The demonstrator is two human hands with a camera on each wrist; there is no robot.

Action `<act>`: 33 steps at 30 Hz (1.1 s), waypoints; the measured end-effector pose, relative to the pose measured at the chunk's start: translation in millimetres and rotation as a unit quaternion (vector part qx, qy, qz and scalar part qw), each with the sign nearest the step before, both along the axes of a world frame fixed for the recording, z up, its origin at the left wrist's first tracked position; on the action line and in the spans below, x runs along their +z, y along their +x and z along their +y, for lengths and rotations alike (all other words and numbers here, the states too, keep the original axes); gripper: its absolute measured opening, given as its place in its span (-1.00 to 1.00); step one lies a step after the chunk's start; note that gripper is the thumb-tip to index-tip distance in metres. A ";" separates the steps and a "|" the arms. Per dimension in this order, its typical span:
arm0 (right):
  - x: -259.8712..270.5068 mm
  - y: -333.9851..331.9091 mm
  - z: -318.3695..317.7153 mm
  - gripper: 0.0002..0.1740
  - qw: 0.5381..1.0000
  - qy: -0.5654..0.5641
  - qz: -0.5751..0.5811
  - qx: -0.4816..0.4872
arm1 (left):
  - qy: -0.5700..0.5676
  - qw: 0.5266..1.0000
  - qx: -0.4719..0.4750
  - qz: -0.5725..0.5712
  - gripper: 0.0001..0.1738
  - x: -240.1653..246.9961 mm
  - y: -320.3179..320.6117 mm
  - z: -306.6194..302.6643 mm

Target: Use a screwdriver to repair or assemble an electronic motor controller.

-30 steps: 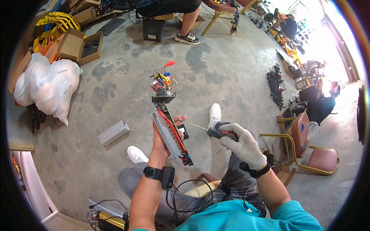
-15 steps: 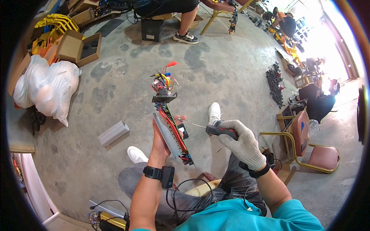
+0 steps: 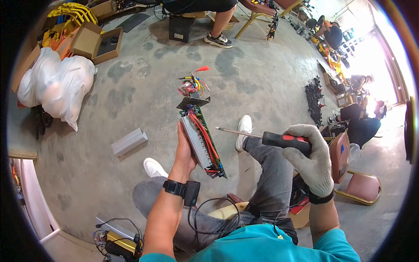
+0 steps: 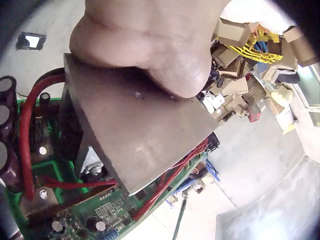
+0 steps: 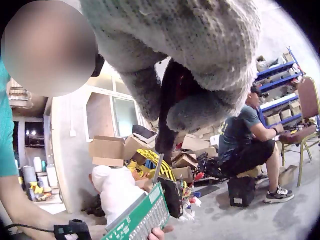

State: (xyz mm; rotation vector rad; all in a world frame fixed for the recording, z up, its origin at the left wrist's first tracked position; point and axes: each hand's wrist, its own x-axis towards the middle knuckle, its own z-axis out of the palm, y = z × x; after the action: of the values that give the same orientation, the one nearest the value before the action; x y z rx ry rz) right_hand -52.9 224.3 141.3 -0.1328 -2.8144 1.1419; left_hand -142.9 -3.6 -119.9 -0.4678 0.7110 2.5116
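My bare left hand [image 3: 186,150] grips a circuit board assembly [image 3: 205,142] by its flat grey metal plate [image 4: 145,125]. Red wires run along the assembly. At its far end sits a black panel [image 3: 193,102] with a bundle of coloured wires [image 3: 192,87] and a red connector beyond it. In the left wrist view, green board and large capacitors [image 4: 6,150] show beside the plate. My right hand [image 3: 312,161], in a pale knit glove, holds a screwdriver [image 3: 283,142] by its black and red handle. The shaft points left, its tip apart from the board in the head view.
A silver finned metal housing [image 3: 129,142] lies on the concrete floor to the left. White bags [image 3: 56,87] and an open carton [image 3: 107,48] stand at far left. Chairs [image 3: 360,187] are at right. Other people sit at the back and right. A yellow device [image 3: 120,242] lies at lower left.
My right hand has moved right with the screwdriver, drawing its tip away from the board. The left hand still holds the assembly, which has turned slightly. The head view has shifted a little.
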 end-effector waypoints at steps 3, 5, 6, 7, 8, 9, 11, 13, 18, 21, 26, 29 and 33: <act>6.2 -1.6 -10.8 -0.54 0.998 0.006 0.003 0.068 | -0.020 0.999 -0.003 0.031 -0.18 7.6 1.9 -2.5; 1.7 -6.4 -13.1 -0.52 0.994 0.016 0.015 0.107 | -0.086 0.995 -0.002 0.044 -0.09 10.4 2.4 -1.3; 0.1 -9.3 -14.6 -0.52 0.989 0.046 0.031 0.140 | -0.084 0.995 0.000 0.047 -0.09 12.2 3.3 -1.5; -0.4 -12.0 -16.9 -0.51 0.981 0.075 0.047 0.172 | -0.083 0.995 0.001 0.046 -0.09 10.9 3.3 -1.9; 0.7 -14.1 -19.4 -0.51 0.978 0.091 0.045 0.182 | -0.084 0.995 0.002 0.047 -0.10 9.7 2.9 -2.2; 0.1 -15.9 -20.9 -0.51 0.978 0.091 0.045 0.184 | -0.085 0.995 0.004 0.048 -0.11 8.9 2.8 -2.9; -2.8 -18.4 -22.5 -0.52 0.972 0.118 0.048 0.200 | -0.081 0.996 0.003 0.048 -0.11 9.1 4.0 -4.1; -6.1 -20.6 -23.9 -0.53 0.969 0.119 0.056 0.209 | -0.078 0.996 0.002 0.048 -0.11 9.5 4.2 -4.6; -7.0 -25.3 -26.6 -0.55 0.962 0.134 0.069 0.227 | -0.098 0.994 -0.001 0.050 -0.08 8.7 3.6 -4.6; -7.4 -26.8 -27.0 -0.56 0.964 0.132 0.054 0.224 | -0.115 0.992 0.006 0.059 -0.08 10.5 3.7 -3.6; -12.4 -28.3 -24.0 -0.53 0.958 0.141 0.065 0.239 | -0.117 0.991 -0.002 0.059 -0.08 13.8 4.8 -4.0; -8.0 -31.2 -27.0 -0.51 0.952 0.156 0.056 0.256 | -0.121 0.991 0.001 0.060 -0.08 15.0 4.7 -3.8; 0.8 -37.2 -35.5 -0.50 0.935 0.191 0.070 0.290 | -0.135 0.989 -0.005 0.065 -0.07 12.7 4.1 -4.2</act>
State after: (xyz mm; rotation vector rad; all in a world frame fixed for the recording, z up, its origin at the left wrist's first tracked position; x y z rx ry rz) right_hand -90.1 188.8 142.0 0.8212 -2.9476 0.5973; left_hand -138.8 -7.9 -107.2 -0.3939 1.1096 2.4637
